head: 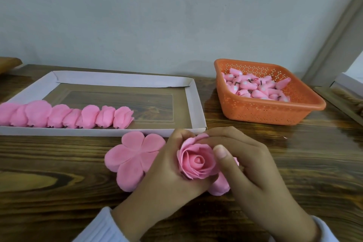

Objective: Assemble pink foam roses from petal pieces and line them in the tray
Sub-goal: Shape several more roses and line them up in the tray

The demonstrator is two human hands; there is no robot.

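A pink foam rose with a spiral centre sits between both hands, just in front of the tray. My left hand cups it from below and the left. My right hand wraps its right side, thumb pressed on the outer petals. Flat five-lobed petal pieces lie on the table under and left of my hands. The white cardboard tray holds a row of several finished roses along its near edge.
An orange perforated basket of pink rose buds stands at the back right on the wooden table. A wall runs behind. A ledge and frame edge rise at the far right.
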